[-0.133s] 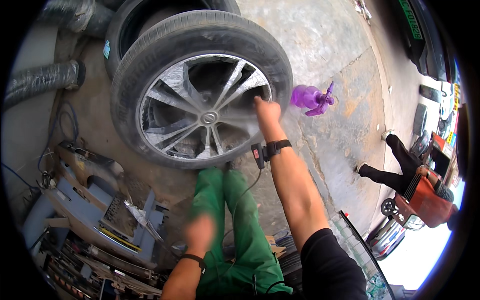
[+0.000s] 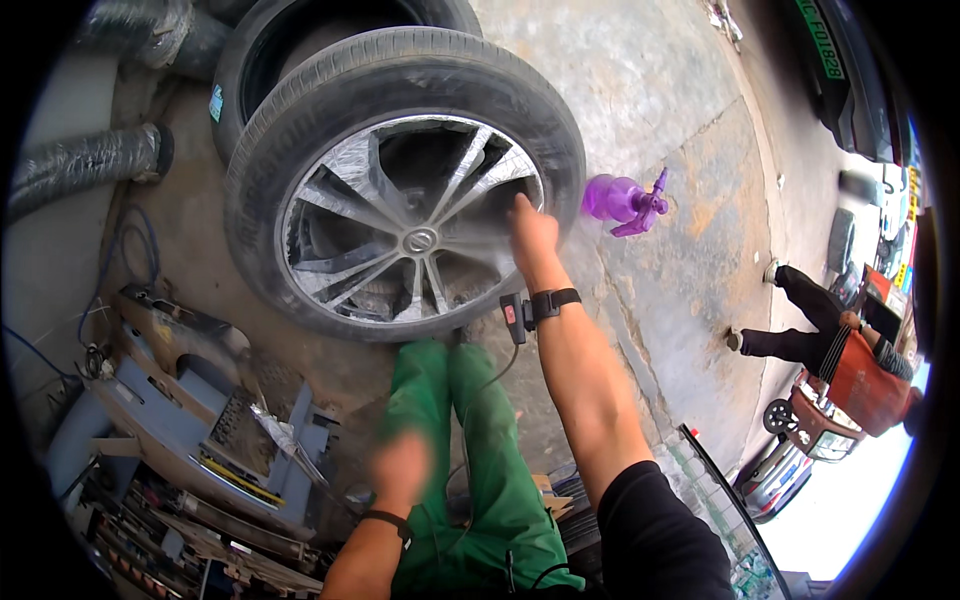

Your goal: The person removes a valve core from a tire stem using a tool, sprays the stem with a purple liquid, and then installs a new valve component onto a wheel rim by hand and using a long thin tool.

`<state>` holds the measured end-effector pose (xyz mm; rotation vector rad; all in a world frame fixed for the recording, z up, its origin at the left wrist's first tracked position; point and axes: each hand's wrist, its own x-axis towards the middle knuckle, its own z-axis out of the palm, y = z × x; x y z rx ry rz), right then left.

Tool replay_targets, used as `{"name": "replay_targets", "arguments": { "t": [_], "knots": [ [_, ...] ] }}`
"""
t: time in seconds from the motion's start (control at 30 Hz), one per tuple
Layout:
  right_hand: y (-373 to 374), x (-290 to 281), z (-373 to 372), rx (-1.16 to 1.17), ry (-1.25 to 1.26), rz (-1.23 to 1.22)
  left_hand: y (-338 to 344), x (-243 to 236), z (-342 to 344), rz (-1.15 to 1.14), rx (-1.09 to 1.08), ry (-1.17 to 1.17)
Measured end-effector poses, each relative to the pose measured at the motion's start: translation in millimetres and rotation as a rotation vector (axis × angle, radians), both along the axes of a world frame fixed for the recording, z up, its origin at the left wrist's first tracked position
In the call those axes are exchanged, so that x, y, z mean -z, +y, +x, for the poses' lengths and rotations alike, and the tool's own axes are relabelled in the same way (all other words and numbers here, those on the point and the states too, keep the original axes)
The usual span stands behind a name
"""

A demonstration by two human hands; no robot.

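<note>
So the wheel is right in front of the person's knees, and it looks tilted back on the other tyre behind it, probably so it stays put with its spoked face toward whoever's working. Seems like a sensible spot, since the whole rim is within reach.

The right hand is over the right edge of the rim, arm stretched nearly straight. The fingers look bunched in rather than spread, but the back of the hand hides the tips, so can't tell if they're pinching anything. The spokes beside it look hazy. The left hand is a blur over the left leg of the green trousers, likely just parked out of the way; no telling whether its fingers are spread or together. The purple spray bottle is on the floor just right of the tyre's edge, handy for the right hand I'd guess.

Compared with the frame a split second ago, not much: wheel, bottle and right hand all sit a hair lower in view, probably a head wobble. The passer-by off to the right has one foot in a new spot.
</note>
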<state>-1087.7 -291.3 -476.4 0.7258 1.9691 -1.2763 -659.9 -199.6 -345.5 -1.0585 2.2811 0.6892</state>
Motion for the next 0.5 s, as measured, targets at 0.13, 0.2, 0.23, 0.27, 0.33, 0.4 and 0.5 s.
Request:
{"name": "replay_targets", "arguments": {
  "t": [0.13, 0.2, 0.23, 0.27, 0.33, 0.4, 0.5],
  "knots": [
    [3, 11, -5, 0.137, -0.124, -0.255, -4, -4, -4, 0.014, 0.004, 0.049],
    [7, 12, -7, -0.113, 0.001, -0.154, -5, -3, -6, 0.022, 0.004, 0.037],
    [7, 13, -8, -0.177, 0.034, -0.128, -6, -3, -7, 0.022, -0.004, 0.042],
    [9, 13, -9, -0.121, 0.003, -0.151, -7, -4, -7, 0.021, -0.013, 0.047],
    [8, 9, -9, -0.068, -0.078, -0.23, -7, -5, -8, 0.012, -0.024, 0.044],
    [12, 15, -13, -0.117, -0.128, -0.284, -7, -3, -8, -0.004, -0.026, 0.031],
    [25, 44, -17, -0.247, -0.035, -0.216, -9, -1, -10, -0.01, -0.049, 0.08]
  ]
}}
